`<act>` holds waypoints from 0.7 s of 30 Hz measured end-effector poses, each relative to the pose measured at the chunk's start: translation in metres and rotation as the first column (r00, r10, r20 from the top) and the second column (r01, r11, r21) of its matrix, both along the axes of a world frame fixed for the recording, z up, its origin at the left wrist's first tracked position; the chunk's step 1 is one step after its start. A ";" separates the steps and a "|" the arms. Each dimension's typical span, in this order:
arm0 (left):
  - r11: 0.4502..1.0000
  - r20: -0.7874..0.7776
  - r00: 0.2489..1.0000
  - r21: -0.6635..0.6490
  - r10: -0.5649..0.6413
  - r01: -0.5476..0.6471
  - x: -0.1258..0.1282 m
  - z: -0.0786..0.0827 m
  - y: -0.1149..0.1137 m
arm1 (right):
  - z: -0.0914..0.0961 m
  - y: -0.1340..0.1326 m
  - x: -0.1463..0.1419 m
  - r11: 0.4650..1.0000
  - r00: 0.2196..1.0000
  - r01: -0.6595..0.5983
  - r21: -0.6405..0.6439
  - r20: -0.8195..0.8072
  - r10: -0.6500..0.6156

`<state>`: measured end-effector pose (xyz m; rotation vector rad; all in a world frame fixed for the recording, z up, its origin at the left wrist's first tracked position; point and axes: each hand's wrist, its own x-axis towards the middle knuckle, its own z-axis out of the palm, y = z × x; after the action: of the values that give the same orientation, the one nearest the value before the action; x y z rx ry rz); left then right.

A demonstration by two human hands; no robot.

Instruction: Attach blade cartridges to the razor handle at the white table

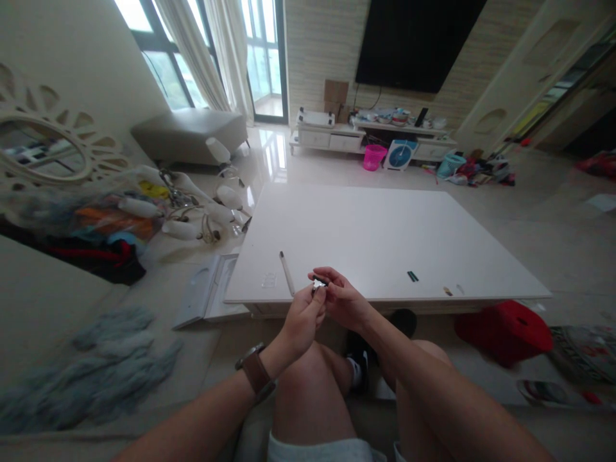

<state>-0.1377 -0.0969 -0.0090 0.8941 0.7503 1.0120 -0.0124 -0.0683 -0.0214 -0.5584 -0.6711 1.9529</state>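
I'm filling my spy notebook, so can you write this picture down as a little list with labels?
Left hand: holding a small black-and-silver thing, too tiny to name
Right hand: holding the same thing
Left wrist: watch with a brown strap
Table: white
On its left part: white pen-like stick, clear piece
On its right part: dark green strips
Floor beyond: pink basket

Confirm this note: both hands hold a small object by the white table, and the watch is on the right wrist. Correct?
No: the head view shows the watch on the left wrist. The left hand and right hand do hold the small object by the white table.
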 end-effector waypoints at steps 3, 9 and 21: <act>1.000 0.031 0.999 0.002 0.029 -0.029 0.000 0.000 -0.001 | -0.003 -0.002 -0.005 1.000 0.999 0.019 -0.006 -0.031 -0.019; 0.994 0.122 0.988 -0.064 0.093 -0.085 -0.001 -0.005 -0.004 | -0.005 -0.007 -0.013 1.000 0.999 0.027 -0.006 -0.026 -0.027; 0.989 0.049 0.991 -0.089 0.123 -0.119 -0.002 -0.009 -0.006 | -0.011 -0.008 -0.010 0.994 0.997 -0.069 0.090 -0.025 0.072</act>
<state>-0.1397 -0.1029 -0.0177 0.7512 0.8038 1.0984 -0.0227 -0.0762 -0.0319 -0.4575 -0.7655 1.9821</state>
